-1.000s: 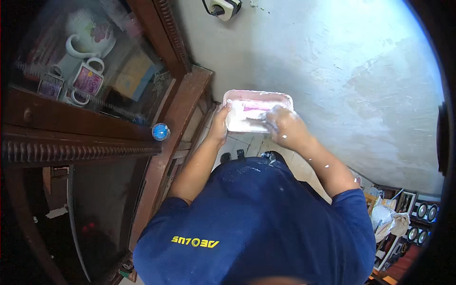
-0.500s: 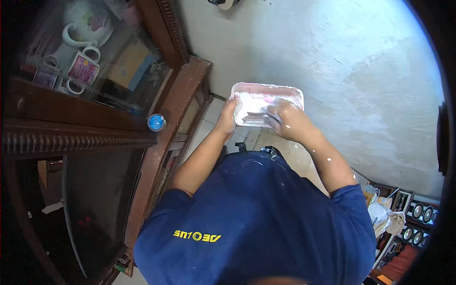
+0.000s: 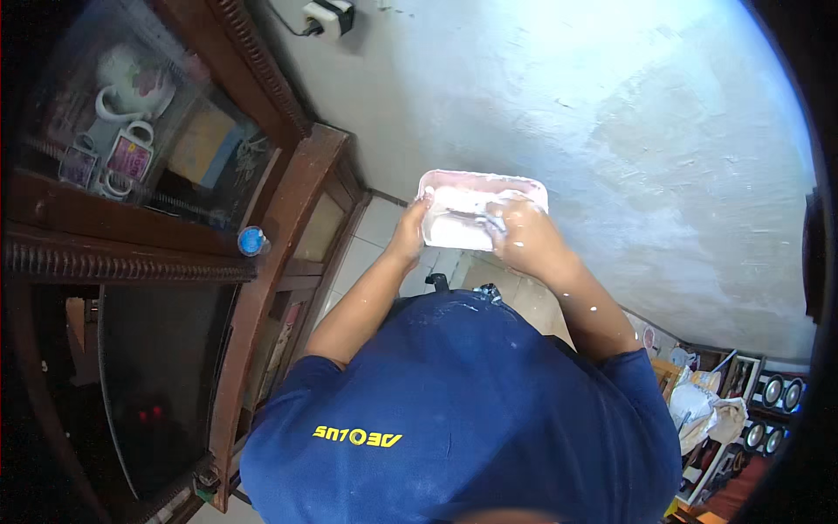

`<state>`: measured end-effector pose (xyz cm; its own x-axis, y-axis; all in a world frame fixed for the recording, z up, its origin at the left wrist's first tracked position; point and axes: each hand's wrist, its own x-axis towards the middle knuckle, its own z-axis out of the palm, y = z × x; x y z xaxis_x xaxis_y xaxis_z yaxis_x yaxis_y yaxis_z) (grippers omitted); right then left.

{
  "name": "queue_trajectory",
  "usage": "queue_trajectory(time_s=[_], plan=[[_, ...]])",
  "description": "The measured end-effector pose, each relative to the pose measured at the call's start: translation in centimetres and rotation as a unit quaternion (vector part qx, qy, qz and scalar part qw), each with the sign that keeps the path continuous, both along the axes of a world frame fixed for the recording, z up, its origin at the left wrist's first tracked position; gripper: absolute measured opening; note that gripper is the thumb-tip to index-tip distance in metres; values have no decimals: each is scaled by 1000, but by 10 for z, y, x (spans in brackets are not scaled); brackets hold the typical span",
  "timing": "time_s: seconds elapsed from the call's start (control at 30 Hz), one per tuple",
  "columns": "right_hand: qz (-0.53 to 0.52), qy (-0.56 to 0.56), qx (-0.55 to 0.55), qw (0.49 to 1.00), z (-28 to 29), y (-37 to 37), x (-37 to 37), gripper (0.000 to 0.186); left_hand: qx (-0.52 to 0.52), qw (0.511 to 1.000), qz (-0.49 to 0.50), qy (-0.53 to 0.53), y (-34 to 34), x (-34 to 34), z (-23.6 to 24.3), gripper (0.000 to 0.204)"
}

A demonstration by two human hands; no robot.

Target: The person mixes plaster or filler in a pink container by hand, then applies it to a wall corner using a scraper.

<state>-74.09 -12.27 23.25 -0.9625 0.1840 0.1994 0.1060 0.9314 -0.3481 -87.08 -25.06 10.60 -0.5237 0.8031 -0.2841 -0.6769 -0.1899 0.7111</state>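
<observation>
A pale pink rectangular tray [image 3: 483, 182] with white paste or paint inside is held upright-side up in front of my body. My left hand [image 3: 407, 232] is closed on its left end, thumb at the rim. Inside its right half, my right hand [image 3: 526, 234] grips a grey tool [image 3: 463, 215] that lies in the white material; its exact kind is hard to make out. White spots mark my right hand and forearm.
A wooden glass cabinet [image 3: 262, 105] with mugs and a teapot stands left, a blue round container [image 3: 251, 241] on its ledge. A patchy plastered wall [image 3: 663, 157] rises ahead, with a plug socket [image 3: 332, 19]. Speakers [image 3: 781, 393] and bags [image 3: 698, 402] crowd the lower right.
The view has shifted slightly. The tray rose and went right half a second ago and now sits a little lower. My right hand and the tool have moved slightly within it.
</observation>
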Motion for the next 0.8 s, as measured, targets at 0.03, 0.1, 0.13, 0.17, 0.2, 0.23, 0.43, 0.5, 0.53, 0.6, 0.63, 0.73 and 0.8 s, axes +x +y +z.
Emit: queue_trajectory(time_s=[0.03, 0.1, 0.13, 0.17, 0.2, 0.23, 0.43, 0.5, 0.53, 0.6, 0.63, 0.73, 0.8], plan=[[1, 3, 0, 1000, 8, 12, 9, 13, 0, 1000, 1, 3, 8, 9, -1, 44], [-16, 90, 10, 996, 27, 38, 33, 18, 10, 1000, -7, -15, 27, 26, -3, 43], [-5, 78, -14, 997, 33, 50, 45, 19, 7, 1000, 5, -27, 37, 38, 2, 44], [-7, 81, -16, 997, 30, 58, 55, 19, 5, 1000, 2, -24, 48, 47, 1, 44], [-1, 12, -12, 1000, 22, 62, 67, 16, 21, 1000, 1, -17, 58, 57, 0, 44], [5, -57, -9, 998, 18, 67, 79, 15, 37, 999, 0, -9, 68, 67, -1, 45], [-66, 90, 30, 993, 36, 126, 141, 19, 20, 1000, -13, 7, 118, 125, 7, 52], [-58, 86, 45, 994, 22, 143, 152, 21, 27, 999, -13, 23, 134, 142, 7, 52], [-46, 56, 19, 997, 20, 143, 161, 23, 22, 999, -22, 17, 142, 149, 6, 52], [-16, -23, 24, 999, 13, 147, 176, 24, 29, 999, -18, 25, 154, 164, -1, 53], [-7, -45, 13, 999, 10, 149, 185, 23, 26, 999, -17, 24, 157, 172, -6, 53], [4, 5, 0, 1000, 27, 157, 216, 25, 8, 1000, -6, 18, 163, 194, -9, 53], [32, -6, -8, 999, 19, 162, 227, 26, 15, 999, -36, -13, 167, 205, -5, 52]])
